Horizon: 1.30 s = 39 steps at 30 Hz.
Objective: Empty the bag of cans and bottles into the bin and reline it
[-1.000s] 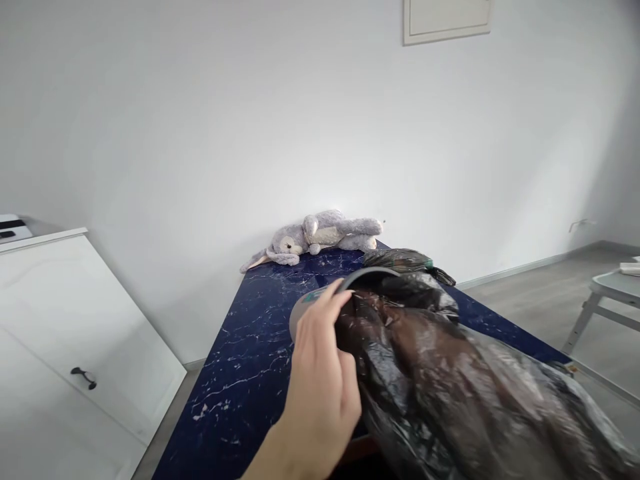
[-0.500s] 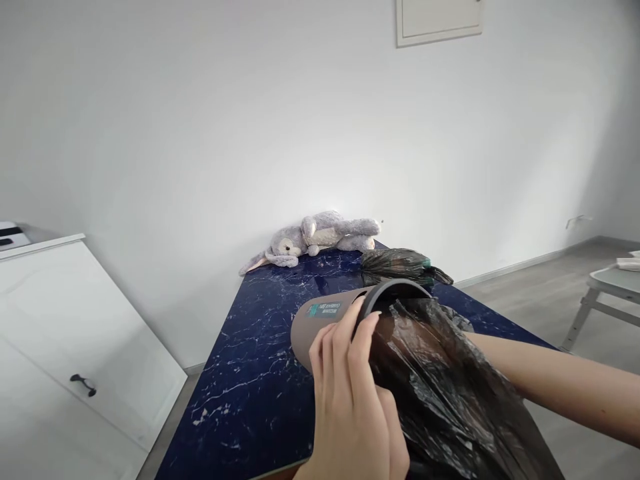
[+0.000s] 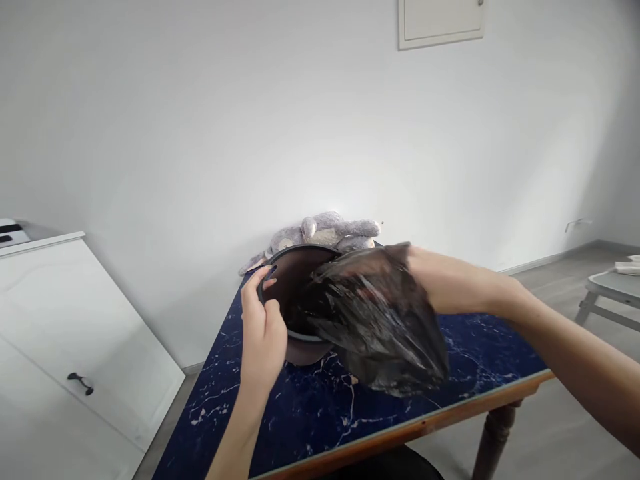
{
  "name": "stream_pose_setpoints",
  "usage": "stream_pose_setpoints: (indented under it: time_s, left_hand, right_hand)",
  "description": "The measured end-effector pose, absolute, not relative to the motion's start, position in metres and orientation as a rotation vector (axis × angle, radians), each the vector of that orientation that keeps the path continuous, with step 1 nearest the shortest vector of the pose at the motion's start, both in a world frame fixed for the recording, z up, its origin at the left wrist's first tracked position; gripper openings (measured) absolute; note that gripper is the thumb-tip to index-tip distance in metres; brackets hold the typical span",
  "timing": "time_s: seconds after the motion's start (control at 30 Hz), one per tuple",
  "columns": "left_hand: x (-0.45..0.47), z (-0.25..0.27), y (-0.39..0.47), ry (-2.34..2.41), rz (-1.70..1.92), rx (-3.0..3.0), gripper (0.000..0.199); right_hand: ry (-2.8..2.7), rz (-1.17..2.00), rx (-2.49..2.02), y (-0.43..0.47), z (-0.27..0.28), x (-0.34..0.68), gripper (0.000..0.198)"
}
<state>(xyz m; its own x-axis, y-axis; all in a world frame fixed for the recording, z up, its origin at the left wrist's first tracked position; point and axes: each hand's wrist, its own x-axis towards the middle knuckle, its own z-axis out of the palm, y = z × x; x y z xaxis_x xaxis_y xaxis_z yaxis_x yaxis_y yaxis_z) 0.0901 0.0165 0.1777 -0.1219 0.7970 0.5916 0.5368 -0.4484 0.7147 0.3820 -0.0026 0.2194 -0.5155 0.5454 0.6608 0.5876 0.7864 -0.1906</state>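
Note:
A grey-brown garbage bin (image 3: 304, 352) stands tilted on the blue marbled table, its dark mouth facing me. My left hand (image 3: 263, 320) grips the left side of its rim, thumb outside and fingertips hooked over the edge. A thin black garbage bag (image 3: 385, 327) hangs partly in the bin's mouth and spills over its right side. My right hand (image 3: 425, 270) is inside the bag's right end, above the bin's right rim. The dark film covers its fingers, so their grip is unclear.
A grey plush rabbit (image 3: 325, 227) lies against the wall behind the bin. The blue table (image 3: 210, 433) has a wooden front edge. To the left is a white cabinet (image 3: 90, 333); a grey chair (image 3: 615, 287) is at the far right.
The bin has been swung from lying sideways to more upright, its mouth turned toward me. My left hand moved left with the rim. My right arm came up, pulling the bag across the mouth.

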Motion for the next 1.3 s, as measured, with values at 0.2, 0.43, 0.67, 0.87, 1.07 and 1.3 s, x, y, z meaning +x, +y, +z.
stream_pose_setpoints:
  time_s: [0.2, 0.43, 0.67, 0.87, 1.07, 1.3]
  left_hand:
    - [0.065, 0.181, 0.042, 1.564, 1.531, 1.791, 0.05]
    - [0.065, 0.184, 0.038, 1.671, 1.373, 1.742, 0.066]
    - [0.076, 0.181, -0.005, 1.705, 1.206, 2.277, 0.054]
    - [0.082, 0.192, -0.006, 1.559, 1.475, 2.48, 0.036]
    - [0.101, 0.197, -0.016, 1.191, 1.693, 2.767, 0.036]
    - [0.114, 0.214, -0.018, 0.505, 1.144, 3.167, 0.037]
  right_hand:
    - [-2.223, 0.004, -0.843, -0.011, 0.218, 0.378, 0.037]
    - [-2.316, 0.019, -0.546, -0.041, 0.201, 0.347, 0.054]
    - [-2.197, -0.186, -0.439, -0.055, 0.2, 0.34, 0.048]
    - [-1.778, -0.224, -1.161, -0.018, 0.193, 0.373, 0.078]
    - [-1.969, -0.16, -0.921, -0.014, 0.18, 0.34, 0.02]
    - [-2.376, -0.325, -0.398, -0.029, 0.158, 0.299, 0.027]
